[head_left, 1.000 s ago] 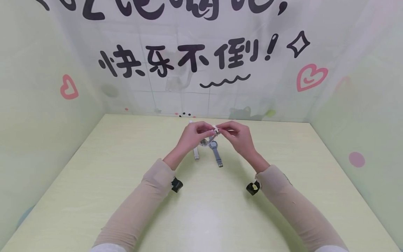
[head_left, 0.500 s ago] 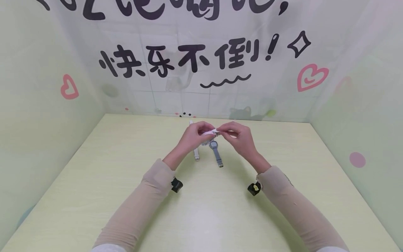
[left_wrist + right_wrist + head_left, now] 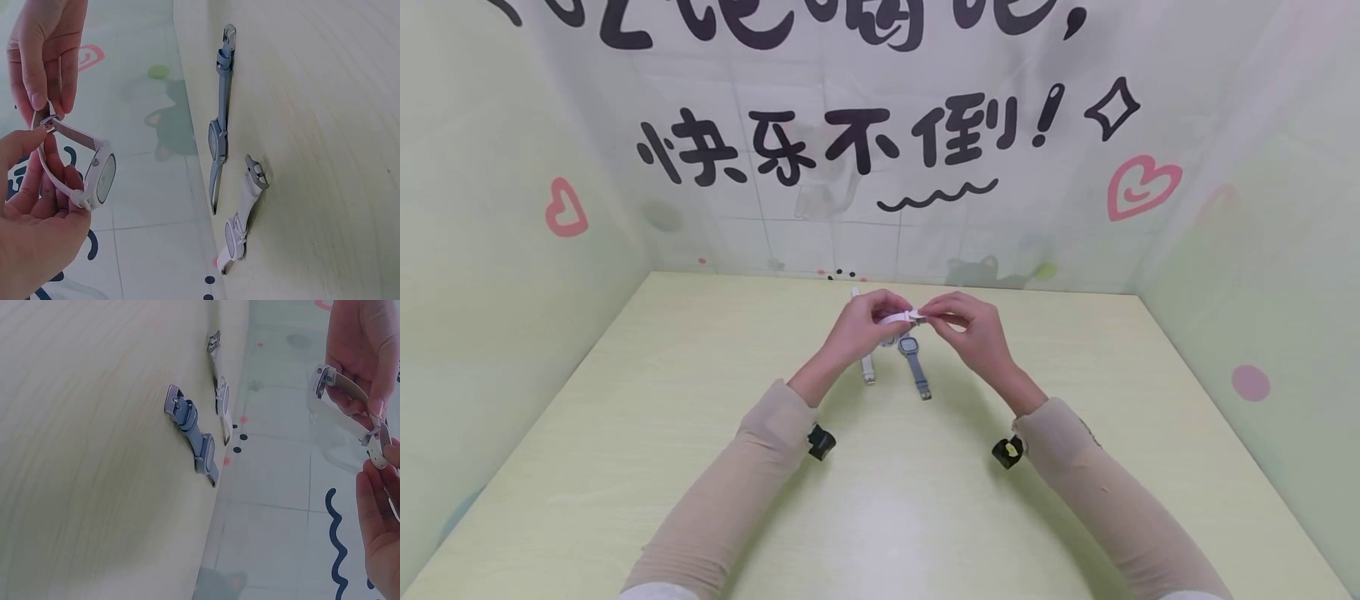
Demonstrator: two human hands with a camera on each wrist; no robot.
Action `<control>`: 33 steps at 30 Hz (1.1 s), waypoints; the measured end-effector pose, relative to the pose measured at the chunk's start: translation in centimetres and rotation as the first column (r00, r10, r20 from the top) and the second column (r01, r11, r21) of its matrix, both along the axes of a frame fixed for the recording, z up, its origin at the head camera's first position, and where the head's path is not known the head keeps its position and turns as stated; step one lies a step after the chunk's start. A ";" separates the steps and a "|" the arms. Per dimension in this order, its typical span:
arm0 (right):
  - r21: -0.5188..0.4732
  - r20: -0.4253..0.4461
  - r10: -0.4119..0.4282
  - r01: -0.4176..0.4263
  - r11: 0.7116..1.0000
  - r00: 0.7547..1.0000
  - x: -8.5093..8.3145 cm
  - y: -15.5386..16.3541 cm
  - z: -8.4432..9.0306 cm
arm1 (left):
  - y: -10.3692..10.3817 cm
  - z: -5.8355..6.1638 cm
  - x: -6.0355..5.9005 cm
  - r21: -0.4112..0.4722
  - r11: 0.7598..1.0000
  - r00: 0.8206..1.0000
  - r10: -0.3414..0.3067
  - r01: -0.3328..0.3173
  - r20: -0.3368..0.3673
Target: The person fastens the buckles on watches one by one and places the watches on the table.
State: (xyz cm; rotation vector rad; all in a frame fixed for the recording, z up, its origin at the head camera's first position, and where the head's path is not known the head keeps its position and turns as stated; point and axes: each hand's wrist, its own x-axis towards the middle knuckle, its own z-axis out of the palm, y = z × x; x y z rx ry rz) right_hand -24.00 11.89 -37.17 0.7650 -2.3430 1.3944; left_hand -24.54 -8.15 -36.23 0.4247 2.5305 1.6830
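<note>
A white wristwatch (image 3: 105, 179) is held up over the table, its strap bent round into a loop. My left hand (image 3: 859, 323) grips the strap, with the fingers inside the loop in the left wrist view. Fingertips of my right hand (image 3: 973, 330) pinch the strap's end right at the metal buckle (image 3: 49, 120), where both strap halves overlap. Below the hands, a blue-grey wristwatch (image 3: 909, 345) lies unfastened on the table. Left of it lies a second white wristwatch (image 3: 236, 239), also unfastened, its middle partly hidden by my left hand in the head view.
The pale wooden table (image 3: 880, 500) runs back to a printed white curtain (image 3: 775, 225) with black lettering. Similar panels close in both sides. A small black camera (image 3: 822, 442) sits at the left wrist, another camera (image 3: 1007, 451) at the right.
The white strap between the hands has turned from slanting to nearly level, its end now at the right fingertips. Both hands stay almost in place; the watches on the table have not moved.
</note>
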 end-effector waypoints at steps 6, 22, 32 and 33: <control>-0.006 -0.034 0.017 -0.017 1.000 0.999 -0.2 0.3 -0.5 | 0.1 -0.1 0.0 -0.022 1.000 1.000 0.005 -0.005 -0.005; 0.101 -0.203 0.008 0.013 0.995 0.979 -0.5 0.1 -0.7 | 0.2 -0.1 0.1 -0.062 0.998 1.000 0.009 -0.011 -0.020; 0.073 -0.196 0.017 -0.002 0.997 0.981 -0.4 -0.3 -0.9 | 0.2 -0.2 0.2 -0.056 0.998 0.998 0.004 -0.008 -0.066; 0.065 -0.186 0.017 -0.004 0.998 0.982 -0.3 -0.3 -0.9 | 0.2 -0.2 0.2 -0.060 0.998 0.997 0.002 -0.006 -0.071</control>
